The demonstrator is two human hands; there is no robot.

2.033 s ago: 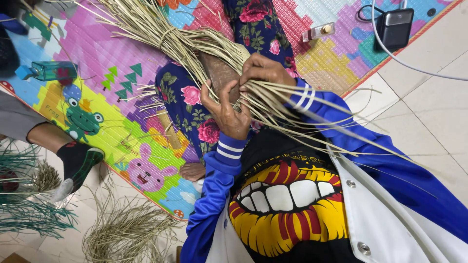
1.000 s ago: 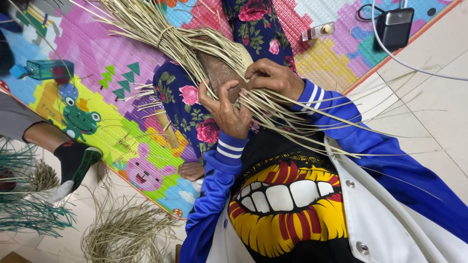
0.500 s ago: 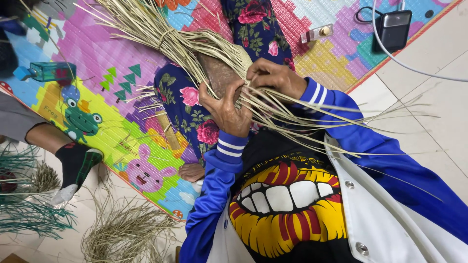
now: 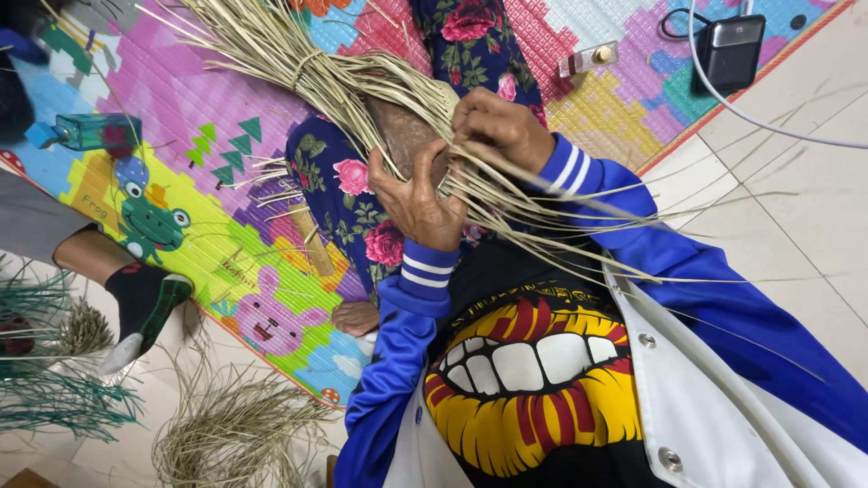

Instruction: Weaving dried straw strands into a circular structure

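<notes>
A bundle of pale dried straw (image 4: pixel 298 63), tied near its middle, lies across my knee in floral trousers (image 4: pixel 348 194) and fans out towards the right. My left hand (image 4: pixel 418 201) grips the strands from below, fingers curled into them. Just above and right of it, my right hand (image 4: pixel 499 126) is closed on the strands from the top. Both hands meet where the straw crosses the knee. Long loose strands (image 4: pixel 633 244) trail over my blue sleeve and the tiled floor.
A colourful play mat (image 4: pixel 181 117) covers the floor under my legs. Another person's foot in a black sock (image 4: pixel 145 303) rests at the left. Green straw (image 4: pixel 54 398) and a loose pale straw heap (image 4: pixel 235 434) lie lower left. A black power bank (image 4: pixel 731 50) with white cable, a small bottle (image 4: pixel 588 60) and a teal container (image 4: pixel 86 131) sit nearby.
Both hands stay on the straw over the knee; the right hand has shifted slightly and the loose strand ends on the right have swung a little.
</notes>
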